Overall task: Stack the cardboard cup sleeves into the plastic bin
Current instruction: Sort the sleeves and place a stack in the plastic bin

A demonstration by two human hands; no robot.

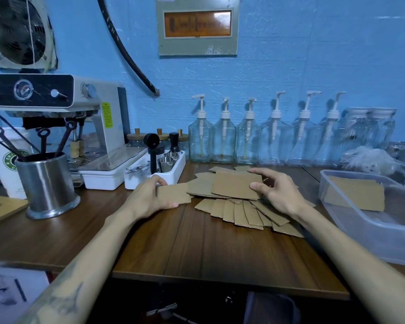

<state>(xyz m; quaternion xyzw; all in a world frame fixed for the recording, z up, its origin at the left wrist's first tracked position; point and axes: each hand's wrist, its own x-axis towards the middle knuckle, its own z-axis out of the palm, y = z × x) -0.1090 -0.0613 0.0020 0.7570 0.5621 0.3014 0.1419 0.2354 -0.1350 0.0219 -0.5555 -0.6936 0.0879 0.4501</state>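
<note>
Holding sleeves: left hand (147, 197) fingers pinch one flat sleeve (173, 194); right hand (276, 190) fingers grip another (235, 184) by its edge, above the fanned pile (248, 212) on the desk (197, 249). Likely light, stiff-ish, creasable; take by short edges. Bin (351, 215) right of the right fingers, some inside.

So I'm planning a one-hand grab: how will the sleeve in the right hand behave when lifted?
The sleeve in the right hand stays flat, so probably fairly stiff. Thin corrugated card: likely light. Its smooth face may slip against the other sleeves beneath.
</note>
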